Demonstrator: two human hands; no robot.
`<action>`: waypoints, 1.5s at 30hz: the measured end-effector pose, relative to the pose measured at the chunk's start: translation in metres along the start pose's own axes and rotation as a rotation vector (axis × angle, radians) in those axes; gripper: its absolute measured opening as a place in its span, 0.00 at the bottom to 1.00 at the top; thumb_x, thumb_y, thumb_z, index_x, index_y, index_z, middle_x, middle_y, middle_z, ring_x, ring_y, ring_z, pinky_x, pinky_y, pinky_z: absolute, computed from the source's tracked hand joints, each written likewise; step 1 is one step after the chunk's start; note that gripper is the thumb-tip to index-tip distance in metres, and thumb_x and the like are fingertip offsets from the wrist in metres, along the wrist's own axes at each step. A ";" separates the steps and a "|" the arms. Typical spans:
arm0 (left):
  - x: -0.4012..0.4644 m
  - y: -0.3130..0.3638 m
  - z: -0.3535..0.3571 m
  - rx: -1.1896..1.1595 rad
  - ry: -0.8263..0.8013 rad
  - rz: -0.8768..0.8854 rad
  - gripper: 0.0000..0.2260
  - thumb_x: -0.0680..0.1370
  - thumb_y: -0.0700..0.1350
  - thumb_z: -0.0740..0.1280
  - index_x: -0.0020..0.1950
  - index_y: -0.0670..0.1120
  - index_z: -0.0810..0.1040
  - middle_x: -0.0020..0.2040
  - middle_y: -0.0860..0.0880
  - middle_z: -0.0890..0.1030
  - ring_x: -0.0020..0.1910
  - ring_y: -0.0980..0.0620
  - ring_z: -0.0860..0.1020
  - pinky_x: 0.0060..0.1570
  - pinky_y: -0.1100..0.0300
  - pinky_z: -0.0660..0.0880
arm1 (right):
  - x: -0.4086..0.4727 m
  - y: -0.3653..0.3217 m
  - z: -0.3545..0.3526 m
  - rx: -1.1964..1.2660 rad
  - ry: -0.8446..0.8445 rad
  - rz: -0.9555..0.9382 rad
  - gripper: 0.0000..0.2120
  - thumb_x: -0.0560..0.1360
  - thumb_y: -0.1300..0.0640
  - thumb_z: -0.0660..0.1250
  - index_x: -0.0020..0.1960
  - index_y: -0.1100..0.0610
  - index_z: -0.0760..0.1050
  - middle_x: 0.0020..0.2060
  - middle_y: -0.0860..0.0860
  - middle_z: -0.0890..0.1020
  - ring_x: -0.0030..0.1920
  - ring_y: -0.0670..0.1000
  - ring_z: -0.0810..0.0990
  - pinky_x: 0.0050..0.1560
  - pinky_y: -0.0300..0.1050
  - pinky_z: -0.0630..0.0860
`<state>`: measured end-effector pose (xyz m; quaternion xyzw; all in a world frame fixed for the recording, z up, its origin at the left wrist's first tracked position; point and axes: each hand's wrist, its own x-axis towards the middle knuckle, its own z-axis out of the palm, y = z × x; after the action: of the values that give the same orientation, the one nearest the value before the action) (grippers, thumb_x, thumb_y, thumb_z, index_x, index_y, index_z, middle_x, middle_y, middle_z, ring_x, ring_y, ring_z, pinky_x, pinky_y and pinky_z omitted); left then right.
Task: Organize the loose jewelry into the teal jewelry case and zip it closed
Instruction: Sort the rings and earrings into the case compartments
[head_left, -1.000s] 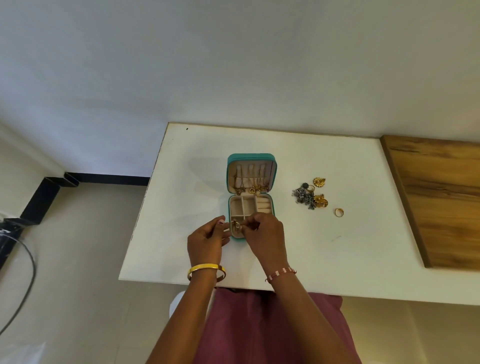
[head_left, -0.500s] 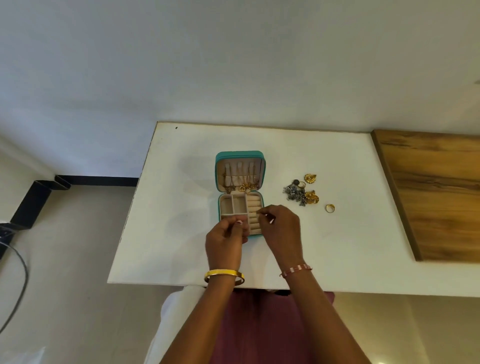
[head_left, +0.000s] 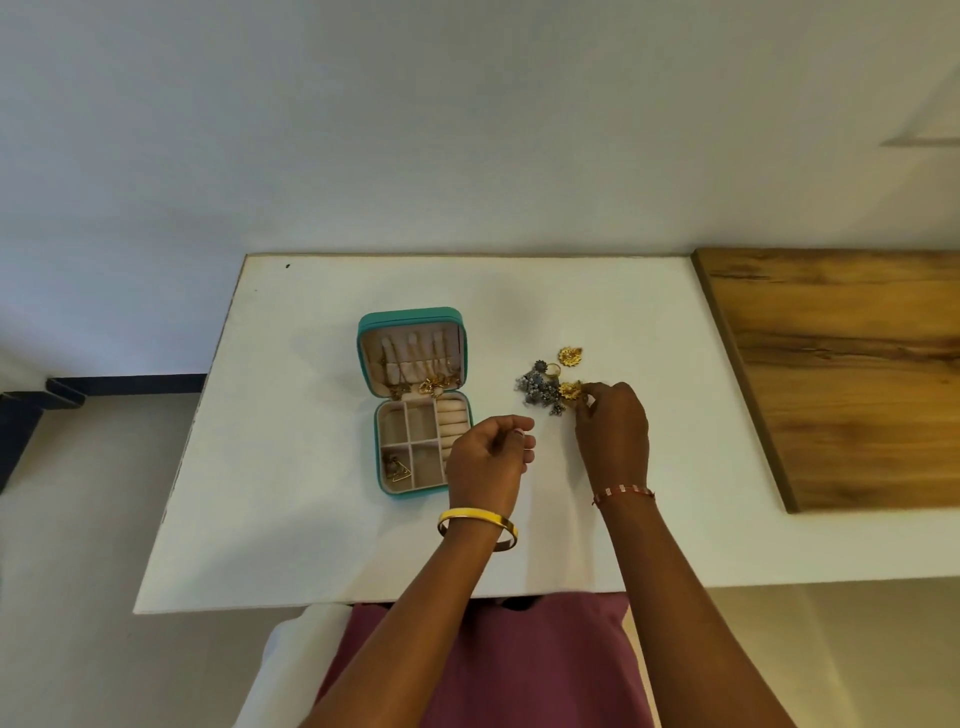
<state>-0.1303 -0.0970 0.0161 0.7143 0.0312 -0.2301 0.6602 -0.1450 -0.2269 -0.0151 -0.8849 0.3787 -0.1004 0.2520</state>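
Note:
The teal jewelry case lies open on the white table, lid tipped back with gold chains hanging in it. A gold triangular piece sits in its near-left compartment. To the right lies the loose jewelry: a grey-silver cluster, a gold flower earring and a second gold flower earring. My right hand pinches that second earring with its fingertips. My left hand hovers just right of the case, fingers loosely curled, holding nothing that I can see.
A wooden board covers the table's right end. A white wall rises behind the table. The table's left edge drops to a tiled floor with a dark baseboard.
My right hand left the case and reached right to the loose pile, taking hold of a gold earring. My left hand came off the case. The gold ring beside the pile is now hidden.

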 end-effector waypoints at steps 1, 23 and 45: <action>0.000 -0.001 0.000 0.001 0.001 -0.005 0.11 0.77 0.34 0.59 0.41 0.47 0.78 0.34 0.50 0.78 0.33 0.55 0.77 0.34 0.70 0.75 | 0.000 0.001 0.001 -0.009 -0.007 0.004 0.12 0.78 0.61 0.59 0.57 0.63 0.76 0.51 0.62 0.77 0.52 0.60 0.76 0.48 0.48 0.71; -0.002 -0.003 0.002 0.136 0.010 0.049 0.08 0.74 0.38 0.67 0.51 0.39 0.81 0.40 0.45 0.81 0.34 0.54 0.79 0.38 0.67 0.78 | -0.064 -0.027 -0.021 0.505 -0.018 0.141 0.05 0.72 0.62 0.69 0.47 0.60 0.81 0.36 0.53 0.82 0.35 0.50 0.79 0.38 0.41 0.79; 0.004 -0.007 -0.002 -0.021 -0.016 -0.042 0.07 0.74 0.35 0.66 0.50 0.37 0.79 0.35 0.49 0.80 0.27 0.62 0.79 0.32 0.70 0.77 | -0.034 0.017 -0.021 0.578 0.139 0.245 0.05 0.73 0.65 0.67 0.47 0.59 0.80 0.41 0.54 0.83 0.39 0.53 0.79 0.44 0.46 0.78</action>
<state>-0.1281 -0.0952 0.0084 0.7047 0.0434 -0.2490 0.6630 -0.1864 -0.2203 -0.0052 -0.7157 0.4543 -0.2328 0.4766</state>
